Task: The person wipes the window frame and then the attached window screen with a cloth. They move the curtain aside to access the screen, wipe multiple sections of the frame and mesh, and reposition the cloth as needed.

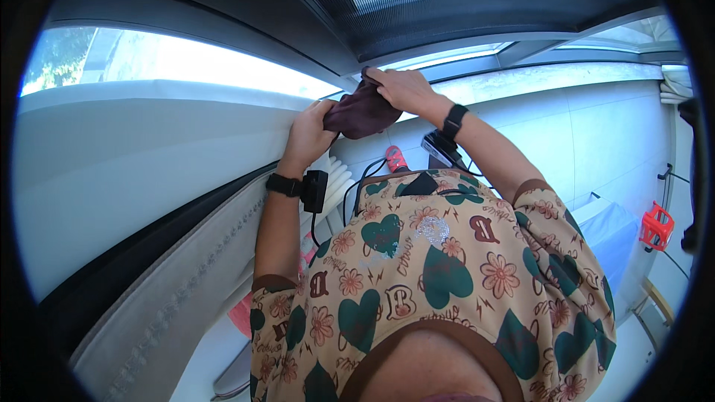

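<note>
A dark maroon cloth (363, 111) is bunched between my two hands, in front of the window frame. My left hand (310, 131) grips its lower left end, with the thumb over the edge. At the upper right end, my right hand (406, 91) pinches the cloth between thumb and fingers. Both wrists wear black straps with small black devices and cables. The far side of the cloth and some fingertips are hidden.
A white panel (151, 139) fills the left, beside a pale curtain (184, 268). Above is a dark mesh screen (447, 5). A red plastic basket (657, 227) and a blue cloth cover (614, 240) are at right. Black cables hang near my waist.
</note>
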Demonstrator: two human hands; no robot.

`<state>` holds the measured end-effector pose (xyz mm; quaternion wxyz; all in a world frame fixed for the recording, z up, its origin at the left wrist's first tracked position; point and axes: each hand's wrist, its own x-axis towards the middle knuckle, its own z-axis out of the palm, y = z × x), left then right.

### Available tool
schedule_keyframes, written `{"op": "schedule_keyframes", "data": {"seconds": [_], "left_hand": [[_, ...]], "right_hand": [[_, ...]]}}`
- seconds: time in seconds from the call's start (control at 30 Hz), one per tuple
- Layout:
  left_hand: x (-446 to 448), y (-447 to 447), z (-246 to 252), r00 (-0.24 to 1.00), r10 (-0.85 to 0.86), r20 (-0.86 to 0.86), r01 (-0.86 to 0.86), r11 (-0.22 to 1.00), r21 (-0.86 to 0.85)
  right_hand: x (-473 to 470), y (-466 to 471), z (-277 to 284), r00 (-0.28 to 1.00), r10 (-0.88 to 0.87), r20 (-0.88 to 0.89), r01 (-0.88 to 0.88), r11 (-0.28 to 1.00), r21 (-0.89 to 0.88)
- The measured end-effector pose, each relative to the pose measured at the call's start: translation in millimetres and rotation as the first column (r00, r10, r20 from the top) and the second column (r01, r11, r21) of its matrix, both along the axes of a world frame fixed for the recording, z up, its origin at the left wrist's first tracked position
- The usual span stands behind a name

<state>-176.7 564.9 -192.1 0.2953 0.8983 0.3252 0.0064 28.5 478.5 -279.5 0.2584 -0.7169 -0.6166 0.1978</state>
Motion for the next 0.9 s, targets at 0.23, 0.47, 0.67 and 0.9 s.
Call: {"op": "schedule_keyframes", "data": {"seconds": [0.23,0.47,0.67,0.9], "left_hand": [[-0.3,1.8,0.2,1.000,0.000,0.000,0.000,1.000,0.011],[-3.5,-3.6,-2.8,0.997,-0.041,0.073,0.040,0.999,0.003],[-1.7,-5.2,-5.2,0.996,-0.029,0.089,0.032,0.999,-0.029],[-4.6,-6.3,-10.0,0.998,-0.062,-0.003,0.062,0.997,0.036]], "right_hand": [[-5.2,-0.8,-13.6,0.981,-0.154,-0.116,0.185,0.921,0.343],[7.0,4.7,7.6,0.946,-0.021,0.322,0.005,0.999,0.051],[-5.0,1.1,-3.6,0.988,-0.148,-0.050,0.149,0.988,0.032],[-21.9,-8.4,-36.6,0.991,0.115,-0.063,-0.124,0.977,-0.176]]}}
